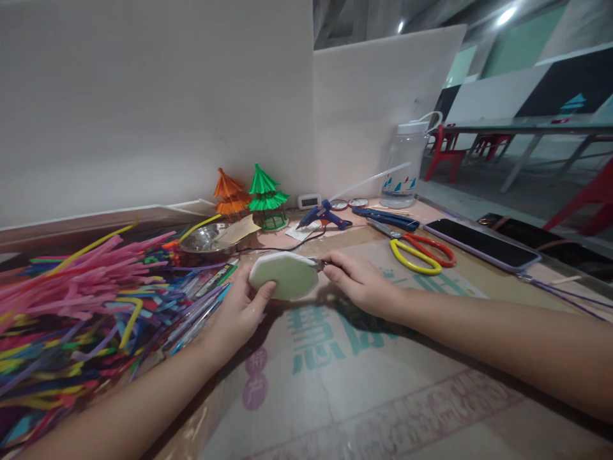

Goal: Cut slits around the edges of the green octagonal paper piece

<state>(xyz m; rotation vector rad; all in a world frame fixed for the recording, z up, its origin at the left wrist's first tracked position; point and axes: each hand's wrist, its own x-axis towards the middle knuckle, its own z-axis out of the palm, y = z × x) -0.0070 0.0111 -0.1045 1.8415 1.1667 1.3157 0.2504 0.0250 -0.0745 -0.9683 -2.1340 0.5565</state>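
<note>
Above the surface (383,390), toward its far edge, my left hand (245,306) gripped the green disc (290,279) while my right hand (364,281) pinched a small dark piece (319,264), too blurred to name, at its rim.

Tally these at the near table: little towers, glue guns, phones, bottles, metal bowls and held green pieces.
Towers: 2 (orange tower, green tower)
Glue gun: 1
Phone: 1
Bottle: 1
Metal bowl: 1
Held green piece: 1
Total: 7

Left grip (248,305) clamped, right grip (360,281) pinching.
</note>
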